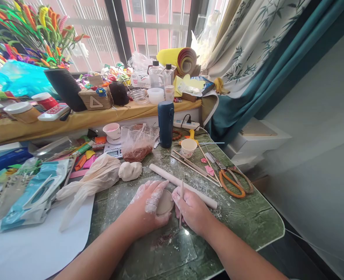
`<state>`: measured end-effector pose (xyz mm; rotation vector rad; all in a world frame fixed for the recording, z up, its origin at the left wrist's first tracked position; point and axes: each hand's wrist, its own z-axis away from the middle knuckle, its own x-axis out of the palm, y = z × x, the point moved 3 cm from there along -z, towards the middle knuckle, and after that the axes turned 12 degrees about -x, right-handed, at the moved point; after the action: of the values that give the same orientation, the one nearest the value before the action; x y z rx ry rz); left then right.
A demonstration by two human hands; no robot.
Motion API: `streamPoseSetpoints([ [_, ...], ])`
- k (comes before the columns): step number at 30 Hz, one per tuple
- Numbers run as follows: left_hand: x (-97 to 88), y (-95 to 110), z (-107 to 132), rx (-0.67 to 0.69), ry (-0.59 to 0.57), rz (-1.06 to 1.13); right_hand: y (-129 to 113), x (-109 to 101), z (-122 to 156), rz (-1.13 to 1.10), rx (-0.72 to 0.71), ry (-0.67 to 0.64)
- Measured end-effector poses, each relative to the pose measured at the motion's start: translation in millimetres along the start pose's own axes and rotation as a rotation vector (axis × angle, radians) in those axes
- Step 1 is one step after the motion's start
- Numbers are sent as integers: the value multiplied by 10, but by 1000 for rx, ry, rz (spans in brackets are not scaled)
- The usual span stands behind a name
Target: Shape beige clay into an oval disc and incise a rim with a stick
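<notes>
My left hand (pixel 148 206), dusted white, curls around a flat oval piece of grey-brown clay (pixel 164 203) and holds it just above the green table (pixel 242 217). My right hand (pixel 193 210) pinches a thin pale modelling stick (pixel 181 200), held nearly upright at the clay's right edge. A white rolling pin (pixel 172 179) lies on the table just beyond both hands. A lump of white clay (pixel 130 170) rests further back on the left.
Orange-handled scissors (pixel 232 184) and several thin sticks (pixel 195 165) lie to the right. A paper cup (pixel 188 147), a dark blue bottle (pixel 165 123) and a plastic bag of brown material (pixel 137 146) stand behind. White cloth (pixel 93 181), packets and paper cover the left side. A cluttered shelf runs along the window.
</notes>
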<state>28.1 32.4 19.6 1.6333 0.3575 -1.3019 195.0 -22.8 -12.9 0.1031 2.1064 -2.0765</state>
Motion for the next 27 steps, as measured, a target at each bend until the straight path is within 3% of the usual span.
streamPoseSetpoints([
  [6,-159,-134,18,109,-201,56,98,-12,53,-69,-7,124],
  [12,-198,-205,-6,134,-187,105,115,-22,55,-97,-14,153],
  [19,-114,-239,-25,53,-139,39,32,-11,13,-40,24,69],
  [23,-97,-228,-34,129,-159,58,14,-16,1,-33,27,69],
  [27,-48,-231,-62,61,-131,70,26,-13,6,-33,26,64],
])
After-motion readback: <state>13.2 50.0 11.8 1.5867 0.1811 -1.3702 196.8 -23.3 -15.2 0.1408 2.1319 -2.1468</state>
